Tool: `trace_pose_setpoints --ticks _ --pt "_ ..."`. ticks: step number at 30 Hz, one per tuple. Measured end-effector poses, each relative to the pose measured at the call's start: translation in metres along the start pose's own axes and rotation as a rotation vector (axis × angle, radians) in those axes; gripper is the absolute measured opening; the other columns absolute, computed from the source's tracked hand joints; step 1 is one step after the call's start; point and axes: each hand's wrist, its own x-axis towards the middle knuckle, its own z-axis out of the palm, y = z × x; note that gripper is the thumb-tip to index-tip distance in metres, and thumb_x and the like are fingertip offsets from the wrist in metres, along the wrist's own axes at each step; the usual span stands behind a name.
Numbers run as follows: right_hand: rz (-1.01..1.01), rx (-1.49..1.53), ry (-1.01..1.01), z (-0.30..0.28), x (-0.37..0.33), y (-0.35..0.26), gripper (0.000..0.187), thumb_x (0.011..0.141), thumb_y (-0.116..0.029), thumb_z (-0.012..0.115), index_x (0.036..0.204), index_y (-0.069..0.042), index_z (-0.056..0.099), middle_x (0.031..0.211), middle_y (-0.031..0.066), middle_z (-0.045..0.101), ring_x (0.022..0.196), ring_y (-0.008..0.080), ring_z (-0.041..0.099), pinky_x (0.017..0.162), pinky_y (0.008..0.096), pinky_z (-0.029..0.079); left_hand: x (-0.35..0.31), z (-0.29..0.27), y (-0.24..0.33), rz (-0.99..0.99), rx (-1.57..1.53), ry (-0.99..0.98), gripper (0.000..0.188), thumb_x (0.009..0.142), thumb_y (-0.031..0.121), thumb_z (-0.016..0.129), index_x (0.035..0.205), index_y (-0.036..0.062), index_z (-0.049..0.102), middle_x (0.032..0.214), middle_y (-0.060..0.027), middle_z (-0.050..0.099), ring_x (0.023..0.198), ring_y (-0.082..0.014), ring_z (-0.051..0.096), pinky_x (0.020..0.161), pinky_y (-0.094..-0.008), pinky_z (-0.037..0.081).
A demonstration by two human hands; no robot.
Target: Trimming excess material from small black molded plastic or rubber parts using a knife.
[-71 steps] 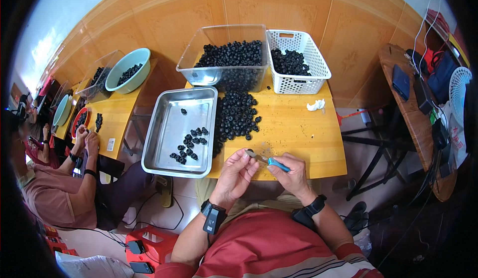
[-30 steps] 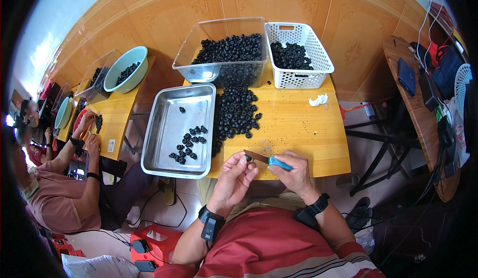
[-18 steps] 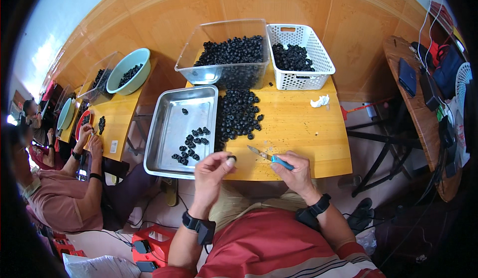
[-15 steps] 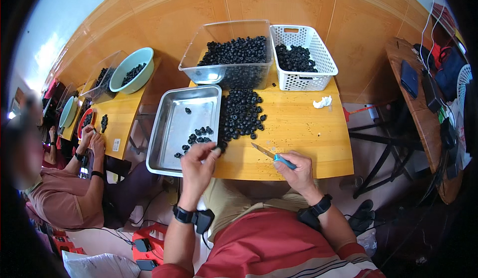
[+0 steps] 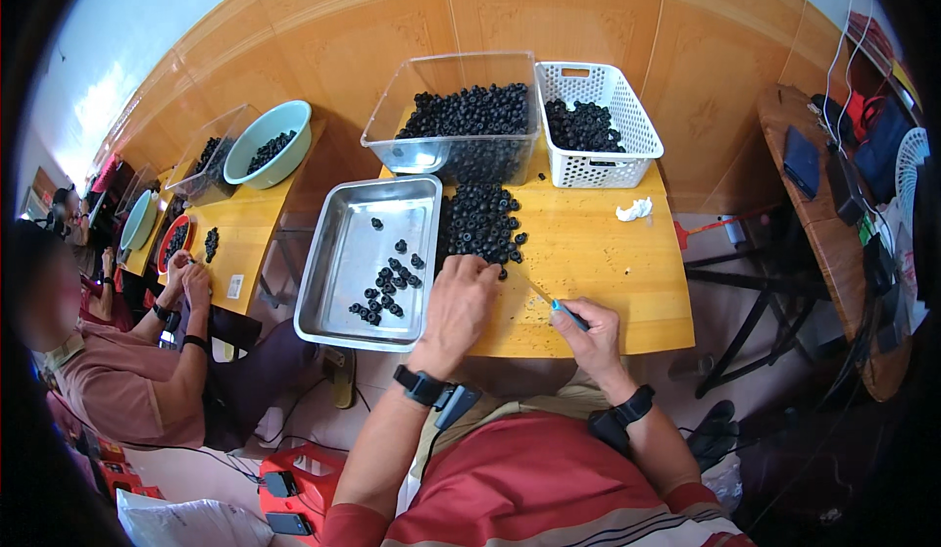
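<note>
The left hand [image 5: 463,302] bends over the near edge of a pile of black pieces [image 5: 480,222] on the bench [image 5: 627,297], its grip hidden; the right hand [image 5: 592,337] wraps around a knife [image 5: 564,311]. A tray [image 5: 338,243] flanks the pile; tub [image 5: 420,159] and basket [image 5: 600,172] stand behind. The next bench [image 5: 247,243] bears an illegible white label [image 5: 235,286].

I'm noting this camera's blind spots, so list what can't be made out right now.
All in the head view:
Left hand: fingertips, and whether they hold anything, hidden behind the back of the hand.
Knife handle: rear end, covered by the right hand.
Co-worker's hands: too small to tell what they hold.
White bag: lower part, cut off by the bottom edge.
</note>
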Motion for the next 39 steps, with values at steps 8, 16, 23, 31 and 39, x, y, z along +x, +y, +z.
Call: trace_pose_setpoints --ticks 8,16,23,31,39 --pt "0.019 0.003 -0.007 -0.003 -0.001 -0.002 0.026 0.095 -0.02 0.077 0.102 0.005 0.075 0.076 0.0067 0.065 0.069 0.0114 0.057 0.063 0.0279 0.044 0.006 0.019 0.001 0.054 0.248 -0.174 0.022 0.086 0.013 0.07 0.106 0.005 0.073 0.108 -0.0094 0.062 0.104 -0.0302 0.056 0.089 -0.0404 0.05" --pt "0.015 -0.006 -0.006 -0.005 0.0 -0.001 0.027 0.095 -0.021 0.077 0.102 0.005 0.075 0.076 0.0069 0.065 0.068 0.0116 0.057 0.062 0.0282 0.044 0.002 0.018 0.004 0.127 0.154 -0.156 0.017 0.085 0.015 0.073 0.098 0.0045 0.068 0.101 -0.0091 0.064 0.099 -0.0292 0.059 0.086 -0.0399 0.05" --pt "0.024 -0.004 -0.002 -0.004 0.0 0.001 0.027 0.094 -0.022 0.078 0.101 0.005 0.075 0.076 0.0066 0.065 0.068 0.0115 0.056 0.062 0.0281 0.044 -0.005 0.019 0.005 0.163 0.158 -0.211 0.015 0.088 0.018 0.072 0.093 0.0064 0.064 0.093 -0.0103 0.067 0.095 -0.0285 0.062 0.086 -0.0408 0.051" --pt "0.012 0.001 0.005 -0.004 0.0 -0.001 0.027 0.094 -0.021 0.078 0.1 0.005 0.075 0.075 0.0064 0.065 0.068 0.0111 0.056 0.062 0.0278 0.044 -0.016 0.009 0.016 -0.045 -0.343 -0.07 0.018 0.088 0.007 0.078 0.104 0.0011 0.072 0.095 -0.0101 0.071 0.083 -0.0263 0.071 0.073 -0.0359 0.057" --pt "0.011 -0.013 0.001 -0.002 -0.001 0.0 0.027 0.094 -0.021 0.079 0.1 0.005 0.075 0.075 0.007 0.065 0.067 0.0116 0.057 0.061 0.028 0.044 -0.038 0.028 0.005 -0.673 -1.544 -0.013 0.017 0.093 0.0 0.075 0.11 0.0022 0.072 0.106 -0.0071 0.074 0.093 -0.0165 0.072 0.084 -0.0309 0.063"
